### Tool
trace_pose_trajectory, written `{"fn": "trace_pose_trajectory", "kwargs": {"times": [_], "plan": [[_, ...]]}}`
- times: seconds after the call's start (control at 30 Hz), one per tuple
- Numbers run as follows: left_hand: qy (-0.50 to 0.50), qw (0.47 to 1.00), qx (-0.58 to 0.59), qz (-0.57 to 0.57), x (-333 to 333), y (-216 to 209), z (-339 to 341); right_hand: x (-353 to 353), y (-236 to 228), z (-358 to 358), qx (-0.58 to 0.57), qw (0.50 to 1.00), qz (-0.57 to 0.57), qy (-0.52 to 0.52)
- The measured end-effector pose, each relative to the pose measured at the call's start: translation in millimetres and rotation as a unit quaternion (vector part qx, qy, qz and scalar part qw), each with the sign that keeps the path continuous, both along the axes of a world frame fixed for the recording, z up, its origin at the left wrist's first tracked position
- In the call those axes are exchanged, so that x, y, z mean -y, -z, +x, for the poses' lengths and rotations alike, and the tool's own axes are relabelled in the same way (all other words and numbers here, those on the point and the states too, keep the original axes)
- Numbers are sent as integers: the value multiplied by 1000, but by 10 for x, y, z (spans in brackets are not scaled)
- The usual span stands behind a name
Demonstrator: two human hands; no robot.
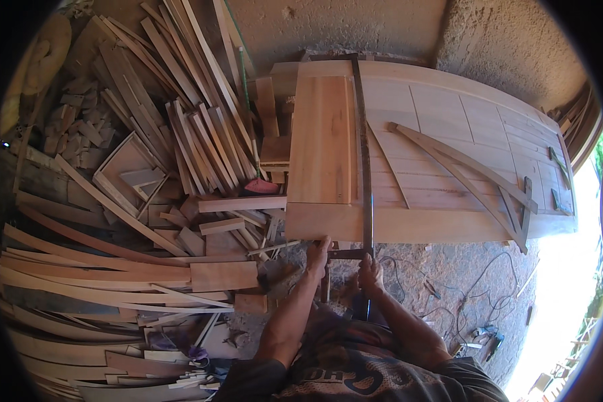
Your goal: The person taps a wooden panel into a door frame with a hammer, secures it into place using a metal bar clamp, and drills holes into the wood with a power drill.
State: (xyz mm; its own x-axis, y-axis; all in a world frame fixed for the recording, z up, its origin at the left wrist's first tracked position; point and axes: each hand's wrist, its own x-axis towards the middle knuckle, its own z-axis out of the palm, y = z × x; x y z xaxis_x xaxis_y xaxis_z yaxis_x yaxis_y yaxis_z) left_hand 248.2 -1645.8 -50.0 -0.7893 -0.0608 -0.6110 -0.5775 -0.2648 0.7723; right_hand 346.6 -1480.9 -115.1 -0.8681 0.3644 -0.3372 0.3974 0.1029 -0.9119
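Observation:
A long dark bar clamp (364,147) lies across a large wooden door (415,221), reaching from its far edge to past its near edge. My left hand (319,256) is closed at the door's near edge, by the outer end of the clamp's sliding jaw, around what looks like its screw end. My right hand (370,273) is wrapped round the bar where that jaw meets it. Left of the bar sits a raised light panel (323,141) within the door's frame. Some fingers of both hands are hidden.
Wooden triangular frame (462,167) lies on the door's right half. Stacked boards (100,275) and offcuts crowd the left; tall strips (187,53) lean behind them. A rough wall (382,27) stands beyond the door. Cables (462,301) and a power tool (492,340) lie on the floor at right.

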Motion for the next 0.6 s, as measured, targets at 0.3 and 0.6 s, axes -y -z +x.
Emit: {"fn": "trace_pose_trajectory", "kwargs": {"times": [0.3,0.6], "plan": [[4,1000,7,21,76,2,39,58,-470,-70,117,986,-108,44],[211,964,86,141,555,148,721,-6,-629,-105,103,993,-41,34]]}}
